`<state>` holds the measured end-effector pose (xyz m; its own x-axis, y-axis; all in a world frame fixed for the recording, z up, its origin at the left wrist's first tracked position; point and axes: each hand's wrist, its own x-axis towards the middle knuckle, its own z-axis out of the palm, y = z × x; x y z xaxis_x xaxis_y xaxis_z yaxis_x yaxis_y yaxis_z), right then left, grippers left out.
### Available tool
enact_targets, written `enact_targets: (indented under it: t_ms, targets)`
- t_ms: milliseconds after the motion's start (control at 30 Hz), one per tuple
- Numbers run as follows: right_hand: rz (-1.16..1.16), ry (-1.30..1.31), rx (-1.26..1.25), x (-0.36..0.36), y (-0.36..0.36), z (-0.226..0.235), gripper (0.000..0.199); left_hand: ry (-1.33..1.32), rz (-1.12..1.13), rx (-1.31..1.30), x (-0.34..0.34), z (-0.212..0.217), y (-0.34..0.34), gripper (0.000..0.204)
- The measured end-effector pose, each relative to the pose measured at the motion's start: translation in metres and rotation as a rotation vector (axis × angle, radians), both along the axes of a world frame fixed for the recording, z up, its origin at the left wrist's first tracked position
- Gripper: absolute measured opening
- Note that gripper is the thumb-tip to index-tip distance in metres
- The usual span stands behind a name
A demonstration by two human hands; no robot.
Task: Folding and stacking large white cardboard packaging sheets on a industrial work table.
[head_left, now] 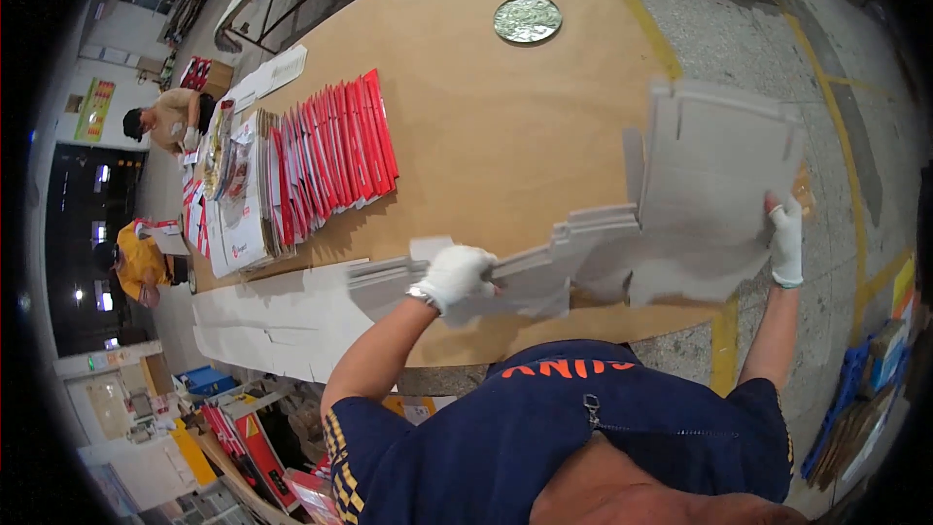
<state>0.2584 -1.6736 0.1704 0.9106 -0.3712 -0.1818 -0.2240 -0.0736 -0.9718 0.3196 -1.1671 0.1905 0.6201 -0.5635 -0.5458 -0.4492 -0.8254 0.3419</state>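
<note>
Head view: I see the left hand (pixel 455 277) clamped around a stack of grey cardboard blanks (pixel 544 267) over the worktop's (pixel 486 117) near edge, while the right hand (pixel 785 238) pinches a large blurred grey blank (pixel 709 194) lifted above the near right corner.

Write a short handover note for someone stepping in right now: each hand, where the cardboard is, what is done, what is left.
Left hand: gloved, closed on the stack of flat grey cardboard sheets, held above the table.
Right hand: gloved, grip on the edge of one large grey sheet, lifted off the stack.
Done: red and white cartons lie fanned on the table.
Left: the lifted sheet is not set down.
</note>
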Motion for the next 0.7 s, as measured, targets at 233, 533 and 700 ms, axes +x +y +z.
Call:
enact_targets:
  t_ms: [233,533,700]
  targets:
    - [-0.118,-0.259,-0.051,-0.075,-0.041,-0.04,0.037,-0.513,-0.093,-0.111,-0.002,-0.013,0.031,0.033]
    - [-0.186,-0.435,0.123,-0.082,0.018,-0.024,0.046,-0.664,-0.009,-0.351,-0.011,-0.033,-0.009,0.088]
    - [-0.27,-0.445,0.082,-0.086,0.012,-0.046,0.054,-0.518,-0.026,-0.778,-0.029,0.006,-0.134,0.126]
